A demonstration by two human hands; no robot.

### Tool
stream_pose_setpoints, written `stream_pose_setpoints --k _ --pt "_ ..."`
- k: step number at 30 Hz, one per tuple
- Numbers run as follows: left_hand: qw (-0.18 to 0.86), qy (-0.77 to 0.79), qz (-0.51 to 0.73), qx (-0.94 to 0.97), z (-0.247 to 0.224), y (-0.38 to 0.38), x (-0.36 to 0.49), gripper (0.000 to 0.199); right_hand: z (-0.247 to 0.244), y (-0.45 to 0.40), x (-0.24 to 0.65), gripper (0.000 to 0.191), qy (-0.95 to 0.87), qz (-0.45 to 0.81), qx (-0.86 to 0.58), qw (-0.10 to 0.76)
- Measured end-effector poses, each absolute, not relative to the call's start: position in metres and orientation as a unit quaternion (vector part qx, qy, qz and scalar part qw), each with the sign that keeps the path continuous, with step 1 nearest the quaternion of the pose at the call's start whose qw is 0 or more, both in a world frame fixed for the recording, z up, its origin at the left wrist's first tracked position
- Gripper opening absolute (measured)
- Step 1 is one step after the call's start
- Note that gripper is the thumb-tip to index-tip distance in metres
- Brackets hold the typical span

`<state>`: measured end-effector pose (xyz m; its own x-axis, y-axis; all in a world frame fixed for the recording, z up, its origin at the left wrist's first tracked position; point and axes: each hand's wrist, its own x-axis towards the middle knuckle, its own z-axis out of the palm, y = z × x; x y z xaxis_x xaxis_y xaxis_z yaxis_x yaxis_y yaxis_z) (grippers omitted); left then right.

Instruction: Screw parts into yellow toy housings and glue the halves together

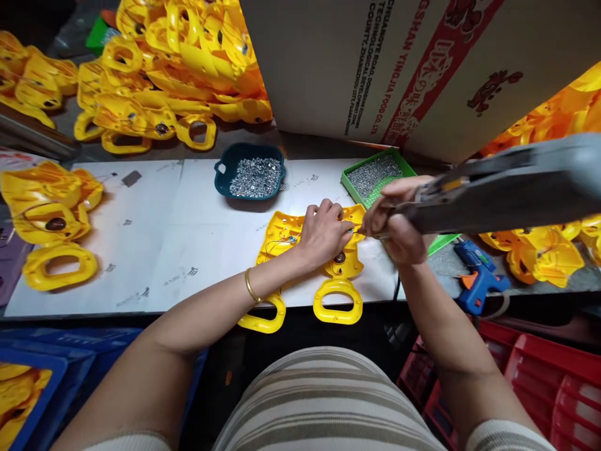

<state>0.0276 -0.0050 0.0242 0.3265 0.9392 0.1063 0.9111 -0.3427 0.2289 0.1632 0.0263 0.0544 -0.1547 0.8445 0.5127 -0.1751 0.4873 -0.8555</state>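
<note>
In the head view, a yellow plastic toy shell (347,269) lies hollow side up at the table's front edge, with thin wires and a round dark part inside. A second yellow half (277,241) sits directly to its left, partly under my arm. My left hand (323,232) presses on the shell with bent fingers, its fingertips near the tool's tip. Closed around a grey electric screwdriver (498,188), my right hand (399,216) points the bit at the shell's upper right part. Fingers and tool hide the exact contact point.
Screws fill a dark teal bowl (225,188) and a green tray (345,178). Behind stands a large carton (319,75). Yellow shells (197,69) are piled at the back left, others (51,207) lie left. A blue glue gun (479,275) rests right, above red crates (539,376).
</note>
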Motion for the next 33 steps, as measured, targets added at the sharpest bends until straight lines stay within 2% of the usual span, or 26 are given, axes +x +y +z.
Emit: stream_pose_setpoints --k 2,5,9,12,16,21,24,25,28,29,31,33 --pt "0.072 0.577 0.107 0.806 0.027 -0.006 0.028 0.017 0.061 0.016 0.166 0.025 -0.609 0.418 -0.225 0.635" --pt "0.093 0.573 0.104 0.807 0.037 -0.011 0.021 0.023 0.061 0.003 0.175 0.020 -0.593 0.391 -0.247 0.659" --pt "0.104 0.508 0.127 0.845 0.058 -0.034 -0.018 0.042 0.044 -0.007 0.190 0.022 -0.582 0.385 -0.270 0.664" --pt "0.122 0.472 0.084 0.869 0.066 -0.059 -0.061 0.059 0.032 -0.011 0.196 0.022 -0.567 0.396 -0.277 0.667" --pt "0.140 0.511 0.044 0.847 0.050 -0.077 -0.093 0.083 0.031 -0.015 0.196 0.021 -0.550 0.398 -0.292 0.674" --pt "0.159 0.536 0.116 0.821 0.018 -0.074 -0.069 0.091 0.043 -0.024 0.194 0.021 -0.549 0.404 -0.266 0.682" --pt "0.106 0.553 0.176 0.808 0.012 -0.072 -0.052 0.084 0.048 -0.032 0.198 0.023 -0.541 0.420 -0.266 0.678" --pt "0.078 0.553 0.203 0.805 0.013 -0.071 -0.052 0.076 0.050 -0.035 0.200 0.023 -0.537 0.426 -0.271 0.676" --pt "-0.014 0.585 0.305 0.752 0.021 -0.055 -0.069 0.033 0.050 -0.041 0.208 0.022 -0.535 0.446 -0.284 0.659" --pt "-0.035 0.612 0.324 0.721 0.025 -0.045 -0.081 0.027 0.049 -0.042 0.210 0.020 -0.540 0.447 -0.285 0.654" --pt "-0.035 0.680 0.297 0.670 0.033 -0.017 -0.109 0.026 0.048 -0.045 0.213 0.014 -0.553 0.439 -0.283 0.649" --pt "0.027 0.721 0.187 0.667 0.038 0.015 -0.134 0.026 0.048 -0.048 0.215 0.010 -0.562 0.432 -0.288 0.644"
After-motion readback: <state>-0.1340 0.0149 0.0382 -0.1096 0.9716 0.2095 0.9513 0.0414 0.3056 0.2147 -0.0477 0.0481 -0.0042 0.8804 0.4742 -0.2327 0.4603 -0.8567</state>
